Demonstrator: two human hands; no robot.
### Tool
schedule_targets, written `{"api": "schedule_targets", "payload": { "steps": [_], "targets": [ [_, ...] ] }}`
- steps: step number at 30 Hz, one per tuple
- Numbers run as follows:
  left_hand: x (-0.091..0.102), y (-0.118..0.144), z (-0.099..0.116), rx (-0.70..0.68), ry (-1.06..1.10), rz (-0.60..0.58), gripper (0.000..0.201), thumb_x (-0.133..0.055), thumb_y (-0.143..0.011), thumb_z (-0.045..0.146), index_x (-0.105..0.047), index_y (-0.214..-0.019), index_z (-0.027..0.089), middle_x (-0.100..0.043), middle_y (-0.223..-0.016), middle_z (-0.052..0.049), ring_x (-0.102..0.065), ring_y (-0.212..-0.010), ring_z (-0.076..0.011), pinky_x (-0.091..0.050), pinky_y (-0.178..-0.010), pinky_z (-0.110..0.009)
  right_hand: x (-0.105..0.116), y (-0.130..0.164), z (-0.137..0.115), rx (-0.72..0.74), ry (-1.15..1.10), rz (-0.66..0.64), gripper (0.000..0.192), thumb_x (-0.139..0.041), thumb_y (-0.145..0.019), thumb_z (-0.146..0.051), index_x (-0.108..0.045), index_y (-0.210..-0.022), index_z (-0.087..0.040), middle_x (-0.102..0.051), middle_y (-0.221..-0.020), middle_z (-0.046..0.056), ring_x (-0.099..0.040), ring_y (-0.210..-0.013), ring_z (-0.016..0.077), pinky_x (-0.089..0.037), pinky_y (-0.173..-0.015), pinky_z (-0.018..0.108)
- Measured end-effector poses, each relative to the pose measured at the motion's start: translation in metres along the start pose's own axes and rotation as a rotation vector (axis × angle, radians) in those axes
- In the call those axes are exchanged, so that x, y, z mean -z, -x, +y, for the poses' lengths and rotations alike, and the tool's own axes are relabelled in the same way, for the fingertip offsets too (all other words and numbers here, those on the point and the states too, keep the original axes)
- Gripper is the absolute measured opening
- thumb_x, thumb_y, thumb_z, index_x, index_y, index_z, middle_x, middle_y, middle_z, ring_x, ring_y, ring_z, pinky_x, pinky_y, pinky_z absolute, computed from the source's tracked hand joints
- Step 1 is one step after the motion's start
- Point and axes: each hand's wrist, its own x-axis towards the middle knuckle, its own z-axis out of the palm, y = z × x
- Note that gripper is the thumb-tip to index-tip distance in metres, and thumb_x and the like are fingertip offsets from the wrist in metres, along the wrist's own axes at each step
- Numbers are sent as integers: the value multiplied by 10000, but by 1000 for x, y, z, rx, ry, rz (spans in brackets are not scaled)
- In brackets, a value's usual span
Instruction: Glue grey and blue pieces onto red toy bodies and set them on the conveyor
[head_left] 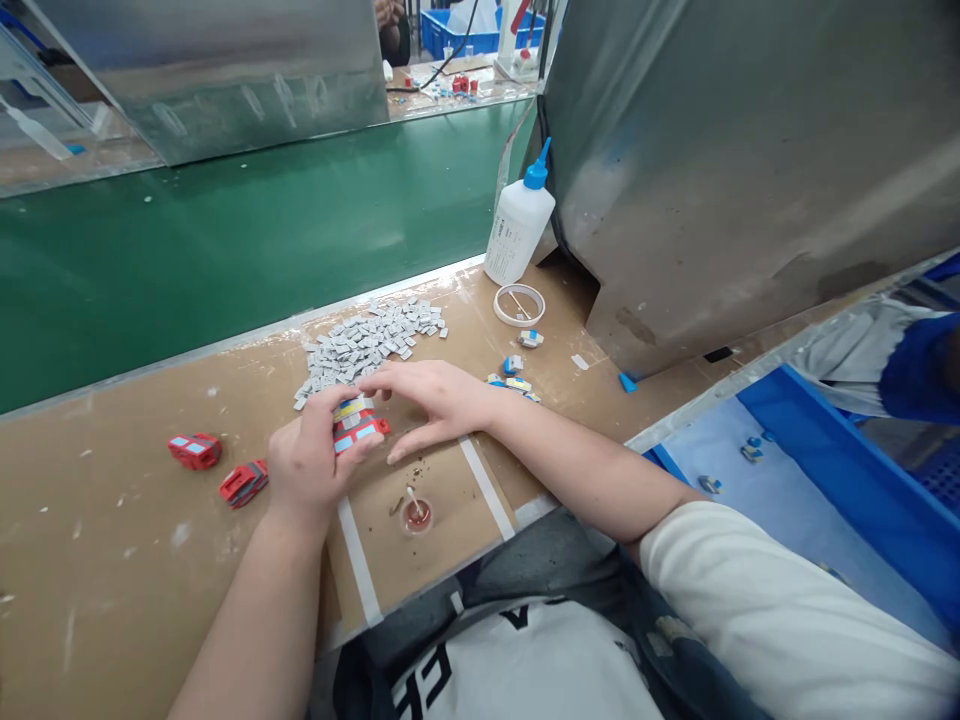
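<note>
The small red toy car (pixel 360 428) sits a little left of the frame's centre, pinched in the left hand (pixel 309 462), whose thumb and fingers close around its rear end and keep it just above the brown work table (pixel 112 560). Its top faces up, so the yellow and pale blue patches on it stay in view. The right hand (pixel 431 400) comes in from the right with fingers spread and slightly arched over the car's front; its fingertips rest at or near the car, but whether they pinch anything small cannot be told.

Directly above the hands, a heap of small grey stickers or chips (pixel 367 345) lies loose on the table, within easy reach of either hand. Below the hands, inside a taped rectangle, a little round dish (pixel 417 515) holds reddish liquid and a thin stick. Two more red toy cars (pixel 217 465) lie to the left, apart from each other and clear of the hands. Toward the upper right stand a white squeeze bottle with a blue nozzle (pixel 519 225) and, just below it, a white ring-shaped lid (pixel 519 305). Several small blue and yellow parts (pixel 514 375) lie scattered right of the right wrist. A green conveyor belt (pixel 225 240) runs behind the table.
</note>
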Motion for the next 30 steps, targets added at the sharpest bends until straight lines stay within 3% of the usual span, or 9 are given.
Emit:
{"api": "schedule_targets", "payload": {
  "steps": [4,9,13,16,20,25,30],
  "targets": [
    [-2,5,-8,-100,-58,71,719,-571,-964,854,-623,-1294,216,-815,-964,-68,-778,-734,-235,-540,-673,-319,0,-1,-5,42,233,-23,547,-566,-1086,-603,-590,-1389,-149,-737,-1216,130,-715,-1092,226,-538,-876,333],
    [-3,6,-9,-161,-70,33,760,-707,-849,880,-636,-1259,243,-773,-881,-48,-758,-728,-243,-531,-682,-325,1,-4,-15,74,475,-70,556,-447,-1094,-705,-640,-1149,-187,-684,-1017,73,-651,-865,201,-375,-683,330],
    [-4,8,-9,-182,-9,6,811,-730,-814,900,-614,-1278,246,-781,-921,-53,-778,-780,-251,-556,-710,-331,2,-5,-18,65,487,-121,646,-420,-1049,-815,-631,-1093,-205,-688,-973,60,-627,-828,205,-316,-664,341],
    [-3,10,-10,-186,74,8,832,-739,-793,914,-597,-1271,248,-778,-898,-33,-762,-732,-230,-562,-689,-325,3,-5,-20,88,471,-129,616,-434,-1057,-789,-629,-1098,-206,-698,-981,57,-638,-841,206,-315,-671,345],
    [8,2,-9,-176,23,-62,715,-694,-827,916,-672,-1079,248,-741,-797,-32,-710,-664,-216,-511,-631,-333,6,-5,-24,130,513,-101,560,-370,-1108,-706,-634,-1087,-212,-692,-972,56,-637,-846,205,-335,-696,358],
    [22,-16,2,-390,-29,-53,629,-552,-994,827,-566,-741,251,-517,-562,1,-479,-502,-177,-299,-539,-347,10,-7,-29,153,533,-116,548,-331,-1119,-669,-636,-1032,-223,-691,-954,56,-637,-885,215,-353,-731,371],
    [23,-24,10,-434,83,-26,601,-624,-1020,723,-443,-698,249,-396,-548,42,-358,-495,-152,-219,-544,-338,13,-8,-32,148,511,-139,454,-424,-1102,-614,-616,-1003,-215,-672,-905,40,-611,-851,210,-330,-741,356]
  ]
}}
